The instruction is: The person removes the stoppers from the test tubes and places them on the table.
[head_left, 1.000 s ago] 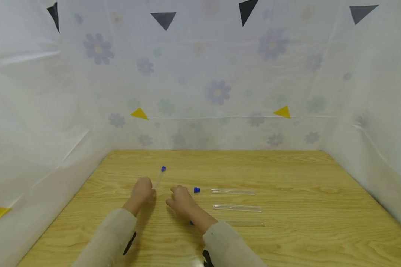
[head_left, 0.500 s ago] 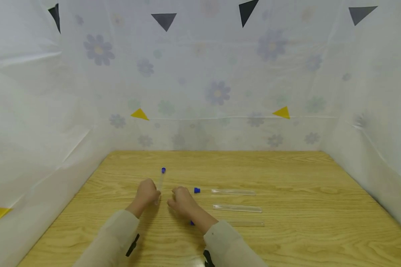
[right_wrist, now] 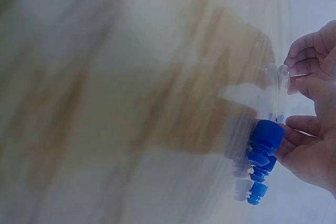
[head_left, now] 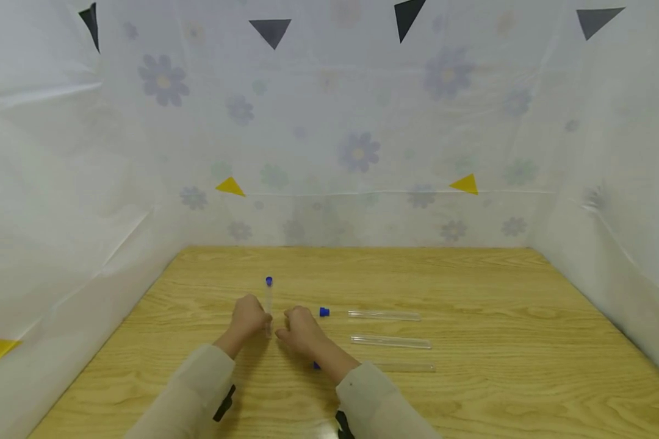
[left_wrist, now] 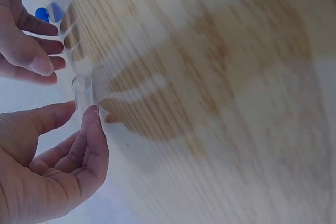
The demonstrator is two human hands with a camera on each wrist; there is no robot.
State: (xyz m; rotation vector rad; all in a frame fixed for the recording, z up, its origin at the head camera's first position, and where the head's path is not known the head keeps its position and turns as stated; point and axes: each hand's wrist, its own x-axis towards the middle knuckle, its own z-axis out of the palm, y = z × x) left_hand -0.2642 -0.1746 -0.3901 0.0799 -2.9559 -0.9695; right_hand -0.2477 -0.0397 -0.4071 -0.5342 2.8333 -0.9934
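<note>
My left hand (head_left: 249, 317) pinches a clear test tube (head_left: 268, 299) between thumb and fingers, close to its rounded near end. The tube's blue stopper (head_left: 269, 280) points toward the back of the table. In the left wrist view the rounded tube end (left_wrist: 81, 83) shows between the fingertips. Just right of it, my right hand (head_left: 302, 329) hovers low with loosely bent fingers and nothing between them. Loose blue stoppers (right_wrist: 268, 136) stand in a row beside the right hand in the right wrist view; from the head, the right hand hides one of them.
Three clear test tubes lie sideways right of the hands: a far one (head_left: 384, 315), a middle one (head_left: 391, 341) and a near one (head_left: 406, 367). Loose stoppers show behind (head_left: 324, 312) and in front (head_left: 316, 366) of the right hand. A white sheet (head_left: 329, 219) walls the wooden table (head_left: 527, 317).
My left hand has shifted right, toward the right hand. The capped tube has swung from a slant to nearly straight away from me. The right hand has barely moved.
</note>
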